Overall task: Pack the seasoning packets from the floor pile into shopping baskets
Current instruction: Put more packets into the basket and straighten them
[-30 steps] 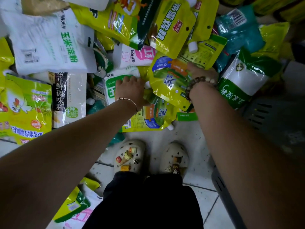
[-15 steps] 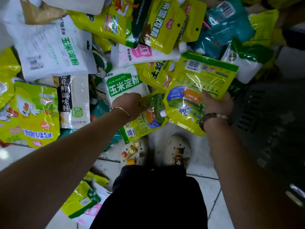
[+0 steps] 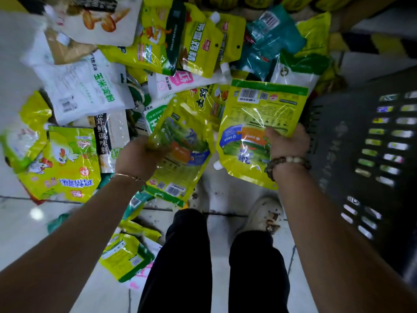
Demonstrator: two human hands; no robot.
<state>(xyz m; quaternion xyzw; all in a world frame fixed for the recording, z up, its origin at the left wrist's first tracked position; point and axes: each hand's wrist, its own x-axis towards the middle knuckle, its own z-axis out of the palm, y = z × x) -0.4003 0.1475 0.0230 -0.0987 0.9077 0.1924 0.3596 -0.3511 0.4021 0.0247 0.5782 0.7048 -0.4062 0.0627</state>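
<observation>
Above the floor pile of seasoning packets, my left hand grips one yellow-green spouted pouch, and my right hand grips a second pouch just beside the dark shopping basket at my right.

Seasoning packets: glossy crinkled plastic film. Basket: dark matt slotted plastic. Floor: smooth shiny tile.

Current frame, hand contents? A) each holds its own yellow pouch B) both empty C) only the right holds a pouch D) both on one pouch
A: the left hand grips a yellow pouch, and the right hand grips a second yellow pouch.
</observation>
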